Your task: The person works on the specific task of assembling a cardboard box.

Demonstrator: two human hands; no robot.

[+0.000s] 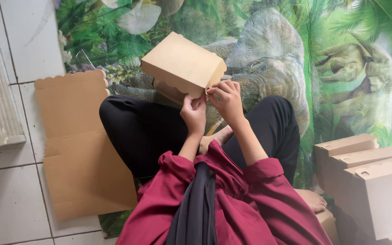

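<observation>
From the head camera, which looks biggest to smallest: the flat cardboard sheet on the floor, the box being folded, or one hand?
1. Flat cardboard sheet, clearly largest.
2. Box being folded.
3. Right hand, smallest; the left hand looks about alike.

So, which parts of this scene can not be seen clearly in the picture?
- Head view: the inside of the brown box is hidden by its own closed walls.
- The tab at the box corner is covered by the left hand and right hand.
- The finished boxes are cut off by the right and bottom edges.
- The flat cardboard is partly hidden under the person's leg.
</observation>
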